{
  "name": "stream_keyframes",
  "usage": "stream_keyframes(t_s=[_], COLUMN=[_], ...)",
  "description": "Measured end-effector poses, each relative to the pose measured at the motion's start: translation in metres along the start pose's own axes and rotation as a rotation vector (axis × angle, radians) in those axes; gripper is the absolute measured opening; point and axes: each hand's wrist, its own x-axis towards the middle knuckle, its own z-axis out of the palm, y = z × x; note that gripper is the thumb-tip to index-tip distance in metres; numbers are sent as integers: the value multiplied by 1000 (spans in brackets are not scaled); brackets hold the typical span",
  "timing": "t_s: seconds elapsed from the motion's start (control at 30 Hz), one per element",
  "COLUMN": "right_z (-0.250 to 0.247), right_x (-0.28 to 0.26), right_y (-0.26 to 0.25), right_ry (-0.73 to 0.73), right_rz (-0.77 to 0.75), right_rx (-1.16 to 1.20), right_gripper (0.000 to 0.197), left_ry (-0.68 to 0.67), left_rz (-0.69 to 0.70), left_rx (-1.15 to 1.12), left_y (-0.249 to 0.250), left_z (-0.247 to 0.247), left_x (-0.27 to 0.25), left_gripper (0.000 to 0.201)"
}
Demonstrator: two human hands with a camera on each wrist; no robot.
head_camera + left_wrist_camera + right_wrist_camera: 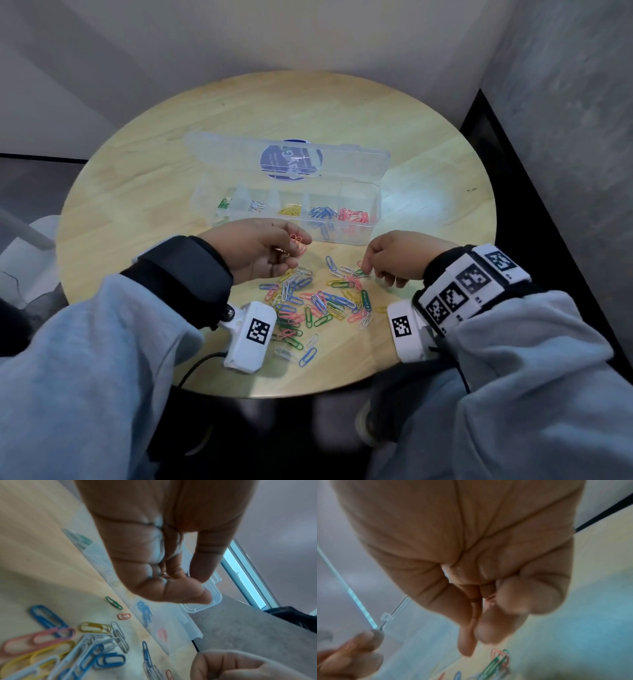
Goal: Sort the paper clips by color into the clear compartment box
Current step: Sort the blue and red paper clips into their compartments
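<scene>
A clear compartment box lies on the round wooden table with its lid folded back. Its cells hold green, white, yellow, blue and pink clips, left to right. A loose pile of mixed paper clips lies in front of it, between my wrists. My left hand hovers near the box's front wall and pinches a few pink clips. My right hand has its fingers curled, with thumb and forefinger tips close together just above a green clip and a pink clip.
The table's near edge runs under my forearms, and a black cable hangs off it at the left. Walls close in behind and to the right, with a dark floor strip beside the table. Bare wood lies to the left of the box.
</scene>
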Motion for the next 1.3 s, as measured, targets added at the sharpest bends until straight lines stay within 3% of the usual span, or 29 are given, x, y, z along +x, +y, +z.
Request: stream_keyframes(t_s=[0.13,0.23,0.37,0.5,0.57,0.67,0.7,0.83,1.0,1.17,1.3], right_z=[9,15,18,25,27,29,29,25,3,-10,-11], right_x=[4,13,19,23,23,22,23,21,10,8,9], right_y=[-2,-2,-8,-18,-21,-22,-21,-17,-3,8,8], right_ry=[88,96,135,140,149,153,141,73,90,52,26], right_rz=[24,66,87,80,74,74,78,75,62,38,75], right_rx=[-366,-423,-445,-526,-551,-577,-574,-492,-274,67,187], right_gripper=[11,13,27,28,29,30,29,9,7,14,23], left_ry=[18,50,33,12,22,76,89,115,144,169,161], left_rz=[-52,-81,-97,-104,-103,-55,-40,-10,12,8,16], left_rx=[-118,-70,-81,-95,-90,47,108,265,300,293,220], left_y=[-1,-2,-1,-1,-1,-2,-3,-6,-7,-9,-9], left_z=[1,4,1,-6,-7,-3,-2,2,8,10,6], left_x=[0,1,1,-1,-4,-8,-8,-2,4,7,4], left_gripper=[25,21,42,53,45,15,15,30,33,34,33])
